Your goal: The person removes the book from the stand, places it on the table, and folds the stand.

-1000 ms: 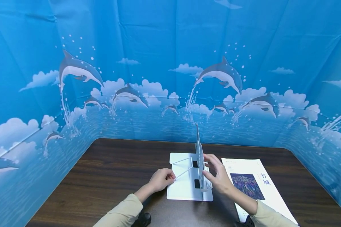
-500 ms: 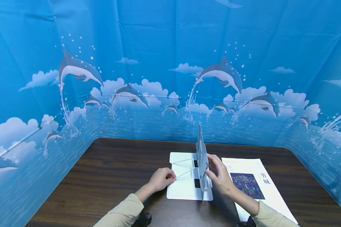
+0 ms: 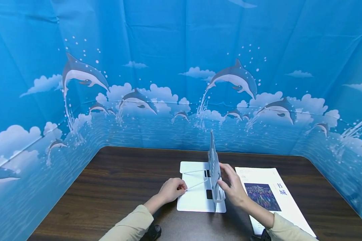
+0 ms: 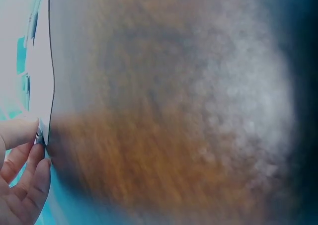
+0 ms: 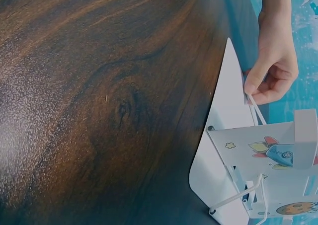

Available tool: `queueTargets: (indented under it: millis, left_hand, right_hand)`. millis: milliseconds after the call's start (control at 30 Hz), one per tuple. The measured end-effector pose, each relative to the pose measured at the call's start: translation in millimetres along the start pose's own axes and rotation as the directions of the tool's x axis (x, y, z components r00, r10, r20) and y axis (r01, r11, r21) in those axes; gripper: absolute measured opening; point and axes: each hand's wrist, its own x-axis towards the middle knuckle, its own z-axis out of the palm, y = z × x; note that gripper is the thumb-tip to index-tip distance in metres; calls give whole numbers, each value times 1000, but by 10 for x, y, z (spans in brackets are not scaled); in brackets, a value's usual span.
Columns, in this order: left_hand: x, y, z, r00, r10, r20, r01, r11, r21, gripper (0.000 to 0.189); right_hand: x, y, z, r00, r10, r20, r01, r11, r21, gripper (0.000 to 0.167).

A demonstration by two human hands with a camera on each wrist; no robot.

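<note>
A white metal book stand lies on the table in the middle of the head view, its flat base plate (image 3: 193, 202) down and its back panel (image 3: 214, 169) upright. In the right wrist view, the panel (image 5: 243, 138) carries a cartoon rocket print. My left hand (image 3: 171, 190) pinches the end of the thin wire support (image 3: 196, 185) between thumb and fingers at the base's left edge. That pinch shows again in the left wrist view, where the hand (image 4: 25, 180) sits low at the left. My right hand (image 3: 234, 189) holds the panel from its right side, thumb nearer me.
Right of the stand lies a white book (image 3: 286, 207) with a dark picture on its cover, partly under my right forearm. The dark wooden table (image 3: 123, 180) ends at a blue dolphin-print curtain (image 3: 169, 67) behind and at both sides.
Since one second ago the panel has swung slightly to the right with my right hand, and the wire support's bend has shifted right. Over the last half second almost nothing differs.
</note>
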Motion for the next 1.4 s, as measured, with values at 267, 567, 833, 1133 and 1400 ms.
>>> queueTargets:
  millis: [267,567,833,1133,1400]
  left_hand:
    - [3,14,0,1000,-19,-2,19,1000,8,8]
    - [-5,13,8,1000,-21,-8,21,999,30,7]
    - [-11,0,8,999,-37,-1,37,999,27,6]
    - [-32,1,-60,998,-19,52,22,998,-57,8]
    - [-67,15,-210,998,10,59,-4,995,-96,15]
  right_hand:
    - [16,-16,16,1000,-6,1,6,1000,9,47]
    - [28,-38,27,1000,-2,2,2,1000,15,47]
    - [21,-25,46,1000,-11,-1,11,1000,21,47]
    - [-3,8,107,999,-36,-34,36,999,1,47]
    - [6,-121,175,997,-39,-60,37,999,-30,47]
